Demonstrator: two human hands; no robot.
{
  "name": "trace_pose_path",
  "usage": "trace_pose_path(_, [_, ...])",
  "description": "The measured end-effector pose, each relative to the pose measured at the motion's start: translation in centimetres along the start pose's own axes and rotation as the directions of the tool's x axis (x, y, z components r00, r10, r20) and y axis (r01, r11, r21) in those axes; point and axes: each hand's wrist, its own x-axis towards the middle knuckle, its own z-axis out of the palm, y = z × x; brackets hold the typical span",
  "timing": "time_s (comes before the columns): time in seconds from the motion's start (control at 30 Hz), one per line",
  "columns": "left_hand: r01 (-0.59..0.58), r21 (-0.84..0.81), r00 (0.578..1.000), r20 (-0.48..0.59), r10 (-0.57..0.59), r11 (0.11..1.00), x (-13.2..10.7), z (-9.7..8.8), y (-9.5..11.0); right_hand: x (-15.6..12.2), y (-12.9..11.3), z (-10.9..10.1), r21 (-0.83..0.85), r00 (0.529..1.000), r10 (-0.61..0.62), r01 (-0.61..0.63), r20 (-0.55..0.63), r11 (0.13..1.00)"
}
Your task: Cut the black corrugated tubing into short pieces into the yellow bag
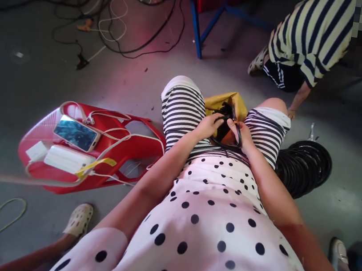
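Between my knees, my left hand (210, 125) is closed, its thumb and fingers pinching a thin black cable (240, 137). My right hand (242, 134) is closed around the same cable, which bends in a loop beside its fingers and runs down towards my lap. Both hands are close together, above the opening of a yellow bag (237, 102). Dark pieces and something orange show inside the bag, too small to name. On the floor by my right thigh lies a thick coil of black cable or tubing (309, 167).
At my left, a red plastic stool (132, 146) carries a phone (76, 133), a white power bank (69, 158) and white cords. Tangled cables (114, 32) lie on the floor ahead, near a blue table leg (196, 30). A person in a striped shirt (313, 33) bends down at front right.
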Motion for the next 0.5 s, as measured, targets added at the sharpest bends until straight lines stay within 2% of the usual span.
trace_pose_path(0.07, [0.112, -0.216, 0.993, -0.015, -0.118, 0.970, 0.0, -0.2, 0.0, -0.1, 0.0, 0.0, 0.053, 1.000, -0.005, 0.006, -0.015, 0.999])
trace_pose_path(0.13, [0.218, -0.395, 0.974, 0.036, -0.223, 0.892, -0.1, -0.5, 0.1, -0.2, 0.0, -0.1, 0.084, 1.000, -0.015, 0.016, -0.018, 0.996])
trace_pose_path(0.27, [0.314, -0.628, 0.929, 0.048, -0.367, 0.712, -0.3, -0.9, 0.8, -0.3, 0.0, 0.0, 0.103, 1.000, -0.003, 0.003, 0.001, 0.995])
trace_pose_path(0.37, [0.377, -0.682, 0.888, 0.075, -0.453, 0.627, -0.4, -0.9, 1.1, -0.3, 0.0, 0.1, 0.101, 1.000, 0.013, -0.014, 0.009, 0.995])
trace_pose_path(0.43, [0.408, -0.657, 0.884, 0.110, -0.454, 0.634, -0.5, -0.7, 1.3, -0.4, -0.1, 0.0, 0.102, 1.000, 0.009, -0.010, 0.004, 0.995])
trace_pose_path(0.5, [0.380, -0.646, 0.901, 0.096, -0.424, 0.662, -0.5, -0.5, 1.4, -0.6, -0.4, -0.2, 0.106, 1.000, -0.007, 0.005, 0.015, 0.994])
